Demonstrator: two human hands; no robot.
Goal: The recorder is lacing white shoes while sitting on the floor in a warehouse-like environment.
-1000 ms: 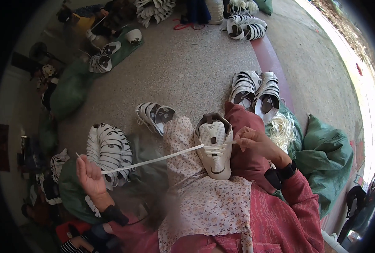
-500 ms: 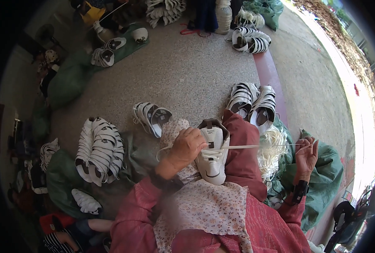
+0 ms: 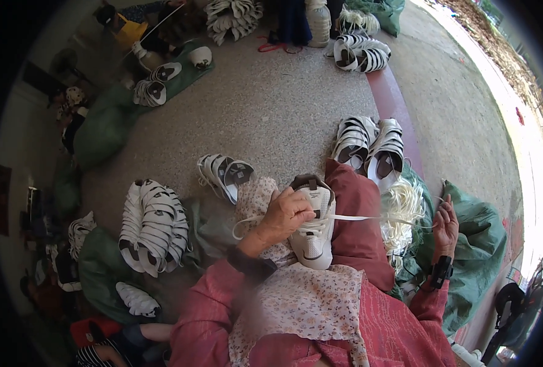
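A white shoe with a dark brown collar lining rests upright across my lap on a floral apron, its toe toward me. My left hand is closed over the left side of its tongue, gripping the shoe by the eyelets. From the right side of the shoe a white shoelace runs taut to the right. Its far end is in the curled fingers of my right hand, held well out to the side. A loose loop of lace sticks out left of my left hand.
Nested white shoe uppers stand on the left, ahead and at the right. A bundle of white laces lies beside my right thigh, by a green sack. Other people sit at the far left and lower left.
My left hand has shifted slightly right and down over the shoe's tongue. My right hand still holds the lace out to the right, its fingers now more curled. The view has tilted a little.
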